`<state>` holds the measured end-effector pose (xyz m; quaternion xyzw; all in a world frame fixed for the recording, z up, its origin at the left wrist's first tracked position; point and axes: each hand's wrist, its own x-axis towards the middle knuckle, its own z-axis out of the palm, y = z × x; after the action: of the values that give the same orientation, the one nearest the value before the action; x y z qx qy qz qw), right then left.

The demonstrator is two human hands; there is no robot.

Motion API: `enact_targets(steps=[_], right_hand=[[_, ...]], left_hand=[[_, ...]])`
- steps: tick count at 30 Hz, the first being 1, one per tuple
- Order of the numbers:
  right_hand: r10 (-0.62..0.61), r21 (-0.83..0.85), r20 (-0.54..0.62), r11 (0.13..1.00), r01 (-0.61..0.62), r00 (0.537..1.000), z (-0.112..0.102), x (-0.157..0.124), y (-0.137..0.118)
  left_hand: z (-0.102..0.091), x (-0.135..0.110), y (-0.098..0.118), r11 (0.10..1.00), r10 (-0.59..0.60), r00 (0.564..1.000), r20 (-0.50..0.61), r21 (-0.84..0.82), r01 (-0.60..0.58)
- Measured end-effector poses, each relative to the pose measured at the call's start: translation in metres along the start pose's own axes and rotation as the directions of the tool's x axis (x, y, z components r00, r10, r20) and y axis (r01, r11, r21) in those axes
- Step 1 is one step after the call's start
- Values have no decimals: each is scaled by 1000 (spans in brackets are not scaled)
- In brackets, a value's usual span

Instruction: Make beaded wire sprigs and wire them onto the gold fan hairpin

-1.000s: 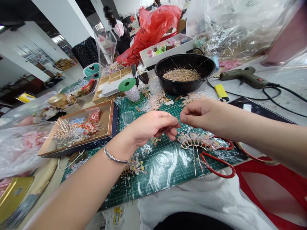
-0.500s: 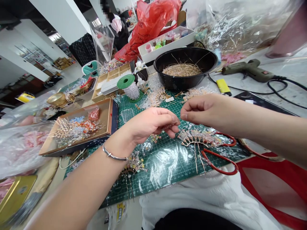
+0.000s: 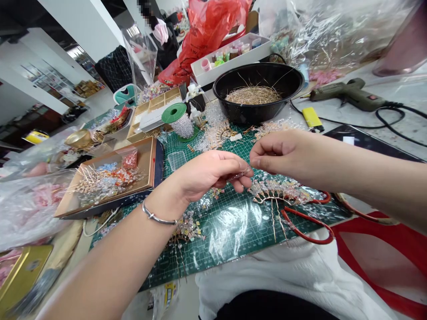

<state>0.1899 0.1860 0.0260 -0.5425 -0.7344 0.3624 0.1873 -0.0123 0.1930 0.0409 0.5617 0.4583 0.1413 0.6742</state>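
Observation:
My left hand [image 3: 218, 171], a silver bangle on its wrist, is closed on a small clear beaded piece [image 3: 238, 174]; its exact shape is mostly hidden by the fingers. Close beside it, my right hand [image 3: 278, 151] makes a pinch, thumb against fingers, and what it holds is too small to make out. Below the right hand lies a beaded hair comb [image 3: 280, 192] with gold wire prongs, overlapping scissors with red handles [image 3: 308, 222]. Another beaded hairpiece [image 3: 188, 229] sits below my left forearm. Both hands are over a green cutting mat [image 3: 230, 231].
A black bowl of gold wire pins [image 3: 233, 113] stands behind the hands, near a green spool of beads [image 3: 175, 113]. At left is a box [image 3: 151, 169] of beaded sprays. A yellow lighter [image 3: 312, 118] and a corded glue gun [image 3: 350, 94] lie at right.
The hands have barely moved; the fingertips come slightly nearer each other. More of the clear beaded piece shows at my left fingertips.

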Motion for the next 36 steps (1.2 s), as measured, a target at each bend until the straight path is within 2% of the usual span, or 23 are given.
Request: enact_targets(steps=[6,16,21,24,26,28,30,33,36], right_hand=[[-20,-11,-2,1000,20,1000,-1,2,2],[-78,-12,-10,997,78,997,2,3,7],[-66,-17,-55,998,65,996,-1,2,0],[-9,-17,-175,1000,6,985,-4,1,-1],[100,132,-242,989,-69,965,-4,1,0],[220,374,-187,917,-138,957,-3,1,0],[269,564,-50,802,-195,962,0,0,-1],[261,671,81,700,-247,962,5,0,-5],[274,745,112,612,-263,955,7,1,-10]], left_hand=[[-4,1,-1,999,29,998,52,-29,-27],[-3,4,-3,1000,-2,999,35,-28,3],[-1,4,-1,999,11,1000,-19,-29,-12],[0,4,-1,999,41,995,-91,-18,-43],[2,6,-1,995,92,979,-182,-31,-99],[4,8,-3,986,143,951,-275,-47,-162],[7,9,-4,977,177,921,-346,-54,-208],[12,11,-5,963,232,877,-420,-29,-269],[16,11,-5,945,280,834,-476,-17,-327]])
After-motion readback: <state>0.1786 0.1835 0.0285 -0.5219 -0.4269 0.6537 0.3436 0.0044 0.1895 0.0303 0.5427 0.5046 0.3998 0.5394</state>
